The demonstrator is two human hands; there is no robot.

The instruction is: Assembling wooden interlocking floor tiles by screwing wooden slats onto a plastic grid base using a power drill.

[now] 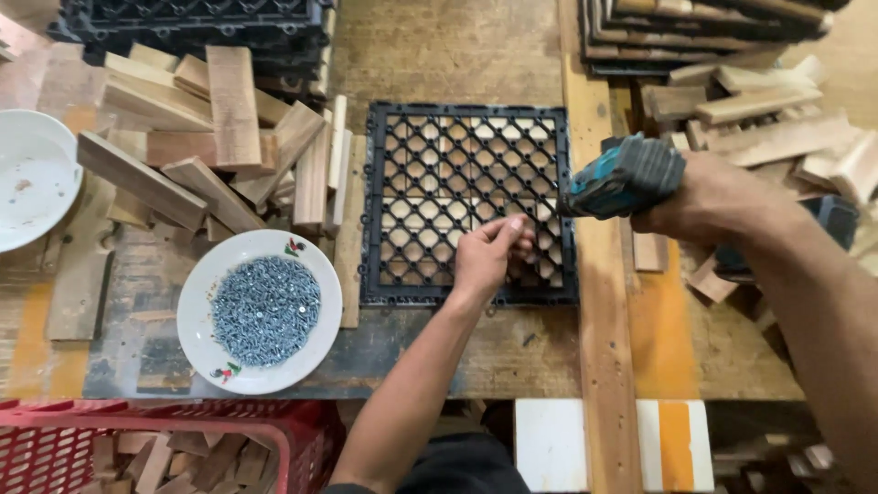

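We have our left hand [489,256] pinched shut, fingertips together over the black plastic grid tile [466,203], seemingly holding a small screw, though it is too small to make out for certain. Our right hand [713,201] is wrapped tight around the grip of a teal cordless drill [622,176], its nose pointing left toward the pinched fingers, just beside them. The tile lies flat on the wooden workbench [430,64], lattice side up with pale wood slats showing through the openings; it sits directly under the left hand. We judge the tile light and fairly stiff, best gripped by its outer frame (the lattice ribs look thinner and likelier to flex). A white plate of screws [261,311] rests just left of the tile, beside loose wood slats [210,137].
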